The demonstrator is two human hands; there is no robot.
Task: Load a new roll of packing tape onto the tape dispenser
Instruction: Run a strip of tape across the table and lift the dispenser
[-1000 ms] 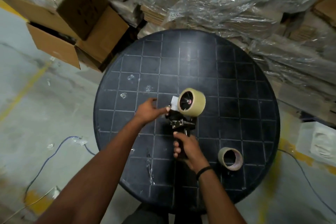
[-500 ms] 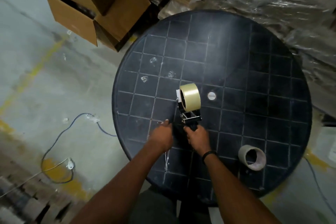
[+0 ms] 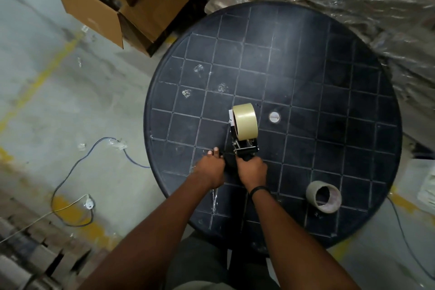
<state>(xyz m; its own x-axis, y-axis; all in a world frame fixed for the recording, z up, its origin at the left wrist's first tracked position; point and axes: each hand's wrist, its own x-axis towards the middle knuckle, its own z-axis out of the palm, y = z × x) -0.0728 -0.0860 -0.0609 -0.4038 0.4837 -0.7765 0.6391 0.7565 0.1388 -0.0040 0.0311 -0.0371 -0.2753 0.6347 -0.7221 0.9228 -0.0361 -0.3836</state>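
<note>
Cardboard boxes (image 3: pixel 122 0) stood on the floor, far left of a round black bench (image 3: pixel 329 92). Mid-bench, the tape dispenser (image 3: pixel 243 148) carried a tape roll (image 3: pixel 244 122). The right hand (image 3: pixel 251 170) gripped its handle; the left hand (image 3: pixel 210 168) curled just beside, its hold unclear. An empty core (image 3: pixel 324 199) lay near right.

The round table (image 3: pixel 329 77) is black, crossed by a grid of thin pale lines. The tape roll (image 3: pixel 244 122) is pale yellowish beige, on a black dispenser (image 3: pixel 244 148). The empty core (image 3: pixel 324 199) is grey-brown. The boxes (image 3: pixel 122 4) are brown. The grey floor (image 3: pixel 58 106) carries worn yellow stripes.
</note>
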